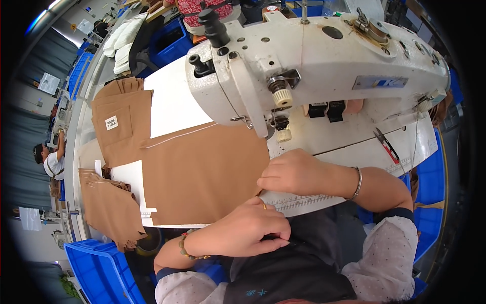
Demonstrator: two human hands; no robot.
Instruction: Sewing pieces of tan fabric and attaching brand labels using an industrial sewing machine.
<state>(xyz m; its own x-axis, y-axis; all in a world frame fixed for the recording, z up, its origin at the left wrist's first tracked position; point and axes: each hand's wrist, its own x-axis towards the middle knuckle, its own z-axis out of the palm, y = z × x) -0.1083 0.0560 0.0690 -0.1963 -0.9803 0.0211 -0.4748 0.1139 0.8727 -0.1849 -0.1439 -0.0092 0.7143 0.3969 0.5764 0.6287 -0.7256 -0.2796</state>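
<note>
- Brown panel [202,172]: flat on the white table [169,96], on the near left side of the sewing machine [314,55]; its right edge reaches both hands.
- Right hand [298,172]: fingers curled in, apparently pinching that right edge.
- Left hand [248,230]: fingers bent at the same edge, just nearer; cannot tell whether they grip the cloth.
- Done, by appearance: panel cut to shape and spread out. White line [179,136] along its far edge; thread or marking, unclear.
- Far left: brown piece [121,149] bearing a white label [111,122]; label attachment looks complete.
- Left to do, judged: no finished seam discernible at the handled edge; loose brown pieces [109,205] at near left look unjoined. Overall fraction complete: not readable.
</note>
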